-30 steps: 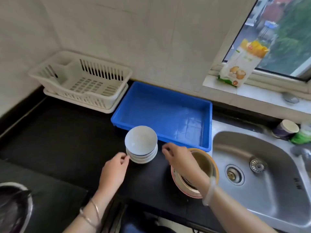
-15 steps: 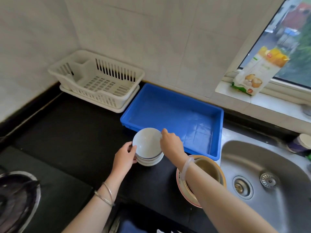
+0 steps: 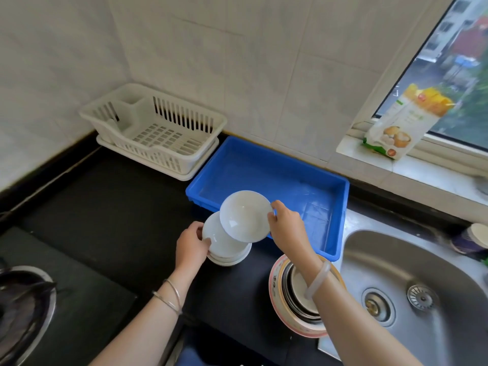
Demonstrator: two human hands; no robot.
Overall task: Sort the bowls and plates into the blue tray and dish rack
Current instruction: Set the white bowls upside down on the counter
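Observation:
My right hand point(image 3: 286, 223) pinches the rim of a white bowl point(image 3: 244, 216), lifted and tilted above the stack of white bowls point(image 3: 224, 247) on the black counter. At the stack's left side, my left hand point(image 3: 190, 243) grips the top bowl left on it. The blue tray point(image 3: 266, 178) lies just behind the bowls, with nothing in it. Further back left stands the white dish rack point(image 3: 155, 133), also holding nothing. A pile of plates point(image 3: 287, 299) sits by the sink, partly hidden under my right forearm.
The steel sink point(image 3: 422, 291) fills the right side. A gas burner point(image 3: 23, 307) sits at the lower left. A cup point(image 3: 472, 240) stands behind the sink and a food packet point(image 3: 406, 122) leans on the window sill. The tiled wall runs behind the rack and tray.
My right hand took the top bowl by its rim and raised it off the stack, tilting it. My left hand closed on the stack's side. The camera moved in closer.

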